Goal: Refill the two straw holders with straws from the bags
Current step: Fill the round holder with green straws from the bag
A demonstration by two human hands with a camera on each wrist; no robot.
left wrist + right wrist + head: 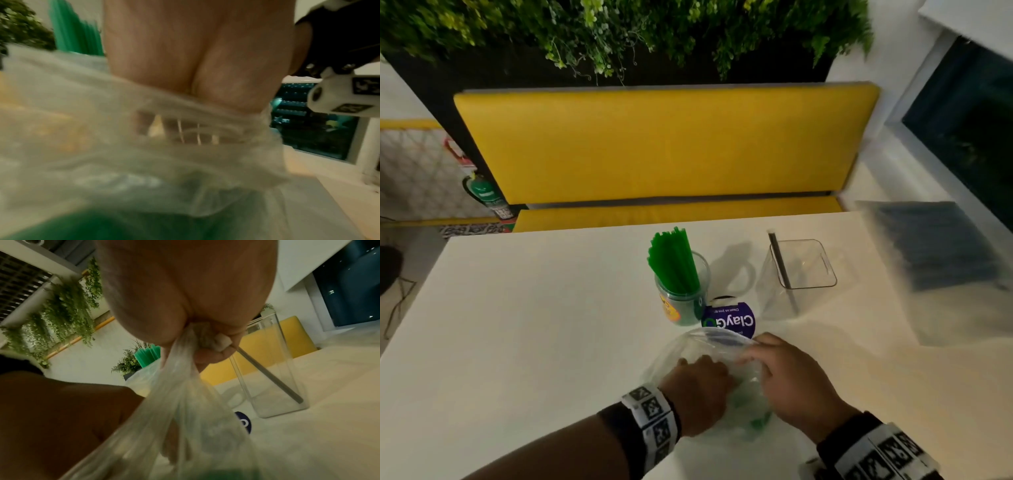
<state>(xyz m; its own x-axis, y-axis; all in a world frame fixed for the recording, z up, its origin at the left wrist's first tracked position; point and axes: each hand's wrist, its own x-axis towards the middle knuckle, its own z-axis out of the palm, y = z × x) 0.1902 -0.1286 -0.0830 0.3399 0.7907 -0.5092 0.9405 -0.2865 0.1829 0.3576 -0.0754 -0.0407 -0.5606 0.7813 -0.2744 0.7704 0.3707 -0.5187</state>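
The right hand (787, 380) pinches the gathered rim of a clear bag (709, 346), fingers curled round a bunch of film, as the right wrist view shows plainly. The left hand (697, 387) is pushed into the bag's mouth; through the film its fingers (172, 128) look fairly straight and seem to hold nothing, though the blur leaves that unsure. A few green straws (756, 423) lie at the bag's near end, under both wrists.

Just beyond the hands sits a purple disc (732, 320), and past it the round holder (683, 294), already packed with green straws. Beyond the right hand stands the square holder (799, 270) with one dark straw (780, 263); further right lies a second bag (935, 250) of dark straws.

To do this step well, I would keep the right hand's pinch firm and raised so the mouth stays wide, then slide the left hand deep enough to gather the straws as one bundle, ends aligned.
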